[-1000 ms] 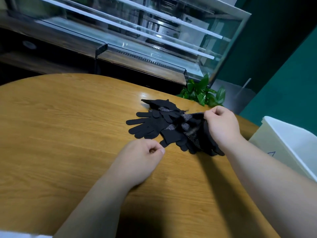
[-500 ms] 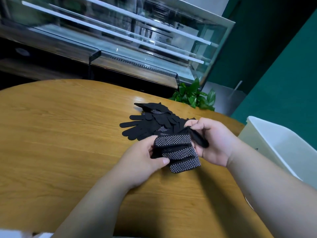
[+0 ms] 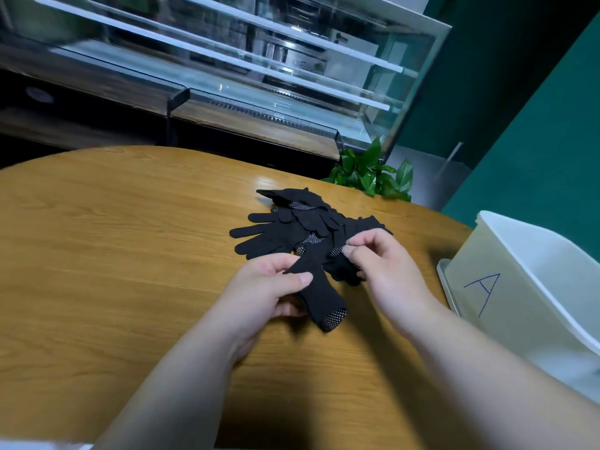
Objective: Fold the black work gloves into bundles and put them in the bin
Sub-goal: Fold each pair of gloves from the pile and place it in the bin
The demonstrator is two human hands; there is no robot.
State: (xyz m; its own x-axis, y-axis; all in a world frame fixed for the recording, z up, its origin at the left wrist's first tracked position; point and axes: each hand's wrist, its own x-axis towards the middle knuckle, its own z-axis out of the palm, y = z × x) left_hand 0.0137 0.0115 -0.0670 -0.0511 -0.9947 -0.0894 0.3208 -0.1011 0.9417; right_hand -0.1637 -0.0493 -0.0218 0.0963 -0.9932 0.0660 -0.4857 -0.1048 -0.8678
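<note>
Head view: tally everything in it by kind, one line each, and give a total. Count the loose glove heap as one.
hands: 2, left hand and right hand
folded glove gripped by the left hand: 1
glove heap: 1
white bin: 1
green plant: 1
glass display case: 1
wooden table: 1
Total: 8

I read the pile of work gloves (image 3: 282, 228) as black, with grids of white dots on the palm sides. The nearest glove (image 3: 321, 290) is black too, dotted white at its end. The table (image 3: 113, 238) is honey-brown wood grain. The bin (image 3: 506, 254) is creamy white, with a blue letter A (image 3: 483, 290) on it. The wall (image 3: 535, 141) is deep green and the plant (image 3: 373, 173) a brighter green.
</note>
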